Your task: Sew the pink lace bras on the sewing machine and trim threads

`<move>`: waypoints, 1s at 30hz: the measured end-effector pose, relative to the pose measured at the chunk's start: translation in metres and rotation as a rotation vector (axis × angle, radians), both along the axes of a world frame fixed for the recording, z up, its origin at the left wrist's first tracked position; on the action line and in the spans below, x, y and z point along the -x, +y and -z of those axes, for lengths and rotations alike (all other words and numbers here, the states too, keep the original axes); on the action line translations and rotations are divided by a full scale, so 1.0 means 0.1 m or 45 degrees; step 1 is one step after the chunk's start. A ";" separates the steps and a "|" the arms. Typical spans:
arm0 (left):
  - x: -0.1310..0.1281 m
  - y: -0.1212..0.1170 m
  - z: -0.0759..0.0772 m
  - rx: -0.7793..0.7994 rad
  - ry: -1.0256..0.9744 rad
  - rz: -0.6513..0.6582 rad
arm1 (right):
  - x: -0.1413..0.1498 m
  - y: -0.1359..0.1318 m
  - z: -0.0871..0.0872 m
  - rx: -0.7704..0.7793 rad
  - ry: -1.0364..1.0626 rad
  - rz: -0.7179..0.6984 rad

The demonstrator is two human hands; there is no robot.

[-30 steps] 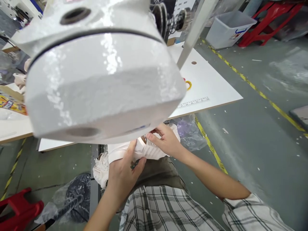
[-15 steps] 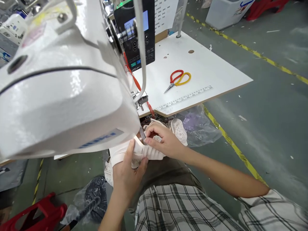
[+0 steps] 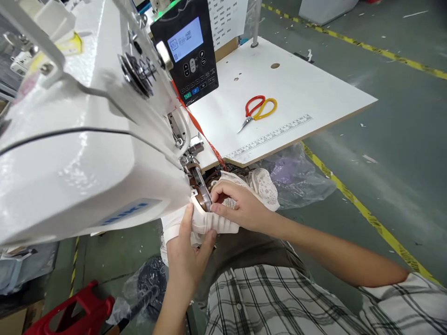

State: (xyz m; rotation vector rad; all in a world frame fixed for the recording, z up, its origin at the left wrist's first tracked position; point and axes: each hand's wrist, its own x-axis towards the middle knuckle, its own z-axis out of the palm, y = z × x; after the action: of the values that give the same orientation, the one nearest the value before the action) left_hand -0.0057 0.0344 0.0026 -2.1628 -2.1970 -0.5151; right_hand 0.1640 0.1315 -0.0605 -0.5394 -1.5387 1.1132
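Note:
A cream lace bra (image 3: pixel 218 223) lies in gathered folds at the sewing area of a white sewing machine (image 3: pixel 87 172). My left hand (image 3: pixel 186 249) grips its near left side, forefinger pressed on the cloth close to the machine head and thumb lower down. My right hand (image 3: pixel 240 204) is closed, its thumb and fingertips pinching the edge of the bra just right of the metal presser foot (image 3: pixel 204 193). The exact bit of cloth under those fingertips is hidden. Lace trim (image 3: pixel 265 188) bunches beyond my right hand.
On the white table (image 3: pixel 328 93) lie red-and-yellow-handled scissors (image 3: pixel 258 109) above a printed ruler scale (image 3: pixel 272 135). A control panel (image 3: pixel 188 51) stands behind the machine. Clear plastic (image 3: pixel 296 181) hangs below the table edge. A red stool (image 3: pixel 77 309) is at lower left.
My view has shifted, so the machine head sits further left and the presser foot shows more plainly. Both hands keep nearly the same hold on the bra.

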 end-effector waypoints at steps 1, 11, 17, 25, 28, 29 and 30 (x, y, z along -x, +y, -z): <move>0.00 0.00 0.00 -0.012 0.005 -0.014 | -0.01 -0.01 0.00 0.008 -0.004 0.001; -0.23 -0.34 0.47 -0.323 0.337 0.335 | 0.03 -0.44 0.17 0.135 -0.117 0.003; -0.27 -0.57 0.56 0.076 -0.176 0.556 | -0.09 -0.57 0.25 0.291 0.091 -0.061; 0.02 -0.23 0.01 -0.144 -0.177 0.970 | -0.29 -0.61 0.11 -0.079 -0.161 -0.272; 0.06 -0.10 -0.02 -0.022 -0.120 1.041 | -0.29 -0.62 0.09 -0.269 -0.311 -0.278; 0.08 -0.08 -0.01 -0.051 -0.136 1.075 | -0.29 -0.63 0.10 -0.354 -0.367 -0.231; 0.10 -0.07 0.01 -0.110 -0.144 1.126 | -0.29 -0.64 0.11 -0.448 -0.414 -0.153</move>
State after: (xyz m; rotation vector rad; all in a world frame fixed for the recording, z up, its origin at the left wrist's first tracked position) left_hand -0.0153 0.0277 0.0014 -3.0156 -1.0919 -0.7219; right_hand 0.1928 0.0679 -0.0712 -0.4023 -2.0229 0.8415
